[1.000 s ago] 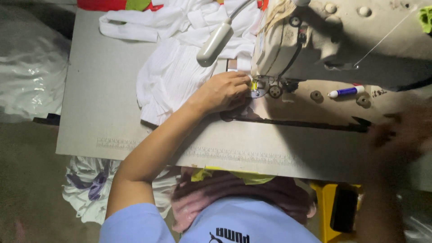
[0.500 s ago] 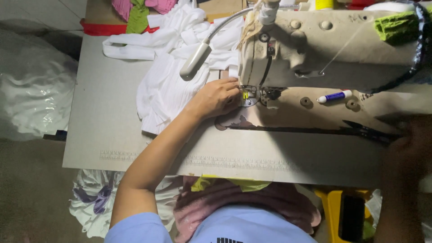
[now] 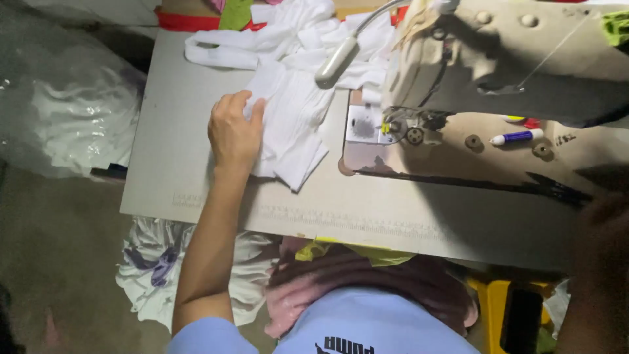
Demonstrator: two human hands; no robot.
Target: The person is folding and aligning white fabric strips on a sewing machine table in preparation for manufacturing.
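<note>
A crumpled clear plastic bag (image 3: 72, 111) holding white cloth lies left of the table.

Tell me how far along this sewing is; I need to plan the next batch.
Done: nothing shows as finished. In hand: the left hand lies flat on the white cloth on the table, left of the sewing machine. Left: the plate under the needle is bare, so no seam is running. The right hand is a dark blur at the frame edge.

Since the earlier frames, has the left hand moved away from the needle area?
Yes. The left hand has left the sewing machine's needle area, shifting leftward onto the white cloth.
</note>
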